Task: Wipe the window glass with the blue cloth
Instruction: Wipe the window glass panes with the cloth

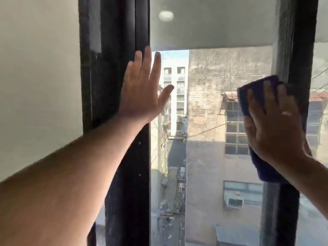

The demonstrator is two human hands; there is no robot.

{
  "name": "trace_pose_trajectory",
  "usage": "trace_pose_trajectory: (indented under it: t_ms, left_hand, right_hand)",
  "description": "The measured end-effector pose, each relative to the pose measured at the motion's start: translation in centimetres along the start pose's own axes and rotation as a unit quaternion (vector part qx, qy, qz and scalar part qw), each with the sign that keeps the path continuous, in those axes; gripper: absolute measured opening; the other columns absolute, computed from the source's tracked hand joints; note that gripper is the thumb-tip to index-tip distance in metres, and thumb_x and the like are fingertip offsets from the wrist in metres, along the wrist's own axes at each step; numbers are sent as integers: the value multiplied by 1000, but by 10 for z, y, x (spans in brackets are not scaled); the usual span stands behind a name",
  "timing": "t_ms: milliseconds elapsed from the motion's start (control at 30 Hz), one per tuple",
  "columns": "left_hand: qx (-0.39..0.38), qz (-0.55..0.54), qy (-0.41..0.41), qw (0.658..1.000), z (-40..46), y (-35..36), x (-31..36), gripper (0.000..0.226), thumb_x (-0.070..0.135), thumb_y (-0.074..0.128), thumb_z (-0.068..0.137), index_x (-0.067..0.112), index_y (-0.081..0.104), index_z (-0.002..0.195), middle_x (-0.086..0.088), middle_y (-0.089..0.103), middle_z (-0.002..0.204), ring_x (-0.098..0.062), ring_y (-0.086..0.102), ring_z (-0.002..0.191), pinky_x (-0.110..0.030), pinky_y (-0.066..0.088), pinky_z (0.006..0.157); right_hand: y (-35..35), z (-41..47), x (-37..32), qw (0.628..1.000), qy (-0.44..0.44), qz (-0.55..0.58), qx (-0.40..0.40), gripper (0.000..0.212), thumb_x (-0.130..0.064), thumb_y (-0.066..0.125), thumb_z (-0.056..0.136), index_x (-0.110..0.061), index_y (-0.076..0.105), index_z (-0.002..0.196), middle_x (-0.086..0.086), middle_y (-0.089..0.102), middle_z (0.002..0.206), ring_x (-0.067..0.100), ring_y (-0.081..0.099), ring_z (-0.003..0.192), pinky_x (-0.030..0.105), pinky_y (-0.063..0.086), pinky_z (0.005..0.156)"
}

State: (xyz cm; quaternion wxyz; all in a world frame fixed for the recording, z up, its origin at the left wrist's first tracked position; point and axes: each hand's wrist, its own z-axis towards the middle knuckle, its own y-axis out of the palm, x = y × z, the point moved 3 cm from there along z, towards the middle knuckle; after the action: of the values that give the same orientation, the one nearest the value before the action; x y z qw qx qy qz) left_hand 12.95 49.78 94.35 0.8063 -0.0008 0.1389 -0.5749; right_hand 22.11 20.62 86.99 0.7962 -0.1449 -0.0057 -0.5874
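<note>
The blue cloth [258, 96] is pressed flat against the window glass [209, 107] under the right hand [273, 125], right up by the dark frame post [300, 50] on the right side. The fingers [268, 96] are spread wide over the cloth, palm down on it, so it's pinned rather than gripped, and a fold of it hangs out below the wrist. The left hand [142, 93] is laid open with fingers loosely fanned, half on the black frame [124, 32] at the left and half over the pane's edge, nothing held. Weathered buildings [213, 157] and an alley are seen through the glass, plus a ceiling light's reflection [166, 15] up top.
</note>
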Motion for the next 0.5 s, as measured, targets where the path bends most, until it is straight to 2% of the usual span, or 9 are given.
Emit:
trace_pose_trajectory:
  t_ms: [67,200,333,367,500]
  left_hand:
    - [-23,37,-19,999,16,4,-4,83,62,14,102,5,7,162,-21,4,169,-41,7,156,-51,9,127]
    - [-11,39,-29,999,15,14,-2,81,61,11,102,7,9,163,-20,4,170,-37,5,157,-50,6,128]
    - [13,34,-22,999,15,17,-3,80,60,13,102,8,14,162,-20,9,169,-36,9,157,-50,8,128]
    - [13,35,-23,999,14,16,-3,79,60,14,102,8,15,163,-20,9,169,-36,9,157,-49,8,128]
    - [6,36,-25,999,13,16,-3,79,61,12,102,11,11,163,-18,6,170,-35,6,157,-49,6,128]
  right_hand:
    - [5,-4,-30,1000,-13,9,7,59,-35,29,103,-10,25,156,29,18,162,52,20,146,59,13,120]
    - [18,-8,-65,983,-180,-2,25,54,-33,33,103,-14,31,154,24,26,162,47,27,146,58,18,120]
    - [15,9,-95,984,-170,10,59,54,-31,32,103,-17,31,154,20,26,163,43,25,147,54,15,121]
    - [15,3,-112,979,-195,22,52,54,-29,35,101,-18,32,154,19,28,162,43,27,147,54,16,121]
    - [26,-46,-145,906,-421,29,-20,65,-30,52,86,-23,40,150,10,40,158,35,39,144,49,22,120]
